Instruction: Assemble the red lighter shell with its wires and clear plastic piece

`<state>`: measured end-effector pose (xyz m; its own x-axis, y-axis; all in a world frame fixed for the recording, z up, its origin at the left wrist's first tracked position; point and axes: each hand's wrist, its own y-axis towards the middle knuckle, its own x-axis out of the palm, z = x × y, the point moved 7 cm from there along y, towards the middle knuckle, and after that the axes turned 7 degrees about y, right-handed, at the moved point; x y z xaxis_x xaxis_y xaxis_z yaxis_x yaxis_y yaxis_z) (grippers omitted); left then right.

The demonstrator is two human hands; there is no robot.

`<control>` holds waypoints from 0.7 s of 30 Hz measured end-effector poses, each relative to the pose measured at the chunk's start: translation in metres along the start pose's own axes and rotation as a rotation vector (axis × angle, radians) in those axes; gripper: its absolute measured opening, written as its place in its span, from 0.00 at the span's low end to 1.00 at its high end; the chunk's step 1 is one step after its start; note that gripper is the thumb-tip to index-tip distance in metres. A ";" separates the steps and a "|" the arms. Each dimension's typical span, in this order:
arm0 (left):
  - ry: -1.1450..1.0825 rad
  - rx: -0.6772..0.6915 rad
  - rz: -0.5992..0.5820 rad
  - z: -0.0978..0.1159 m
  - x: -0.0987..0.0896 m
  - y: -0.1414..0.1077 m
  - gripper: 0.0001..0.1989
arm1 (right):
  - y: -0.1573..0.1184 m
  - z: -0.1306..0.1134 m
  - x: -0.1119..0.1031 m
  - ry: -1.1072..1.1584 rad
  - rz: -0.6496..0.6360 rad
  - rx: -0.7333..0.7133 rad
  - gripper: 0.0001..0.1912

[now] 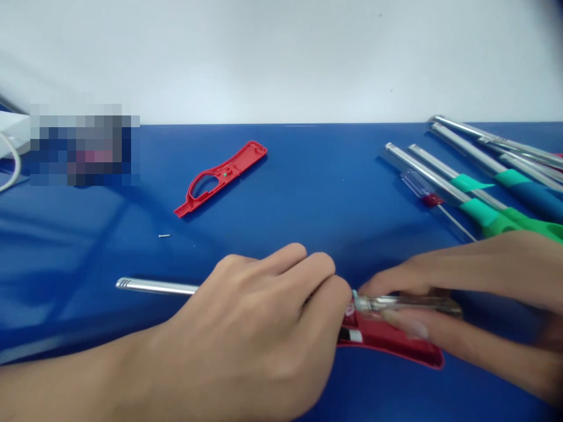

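Observation:
My left hand (268,322) lies closed, knuckles up, over the near end of a metal tube (158,286) and one end of a red plastic handle (391,337). Its fingertips are hidden underneath. A black and white part (350,334) shows at the handle beside my knuckles. In my right hand (422,281), thumb and fingers pinch the clear handle of a screwdriver (411,303). This screwdriver lies low over the red handle, its front end close to my left knuckles; the tip is hidden and the area somewhat blurred.
A red half-shell (246,164) with a ring opening lies farther back, and a small screw (164,235) is left of it. At right are a second screwdriver (420,186) and several metal tubes (433,173) with green handles. A white object (13,132) sits far left.

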<state>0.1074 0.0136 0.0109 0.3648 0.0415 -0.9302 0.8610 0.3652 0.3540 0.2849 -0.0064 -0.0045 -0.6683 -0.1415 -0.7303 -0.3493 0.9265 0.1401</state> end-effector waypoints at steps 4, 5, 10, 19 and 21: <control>0.006 0.000 0.024 0.000 -0.003 -0.001 0.14 | -0.003 0.001 0.000 -0.048 -0.021 0.008 0.09; 0.010 0.002 0.030 0.000 -0.003 -0.002 0.14 | -0.004 0.001 0.000 -0.049 -0.026 0.008 0.09; 0.008 0.016 0.031 0.003 -0.006 0.001 0.15 | -0.003 0.002 -0.001 -0.033 -0.010 0.008 0.11; 0.012 0.023 0.051 0.003 -0.007 0.002 0.15 | 0.016 -0.016 0.012 0.069 0.078 -0.022 0.09; 0.012 0.024 0.051 0.003 -0.006 0.001 0.15 | 0.016 -0.018 0.014 0.071 0.076 -0.027 0.08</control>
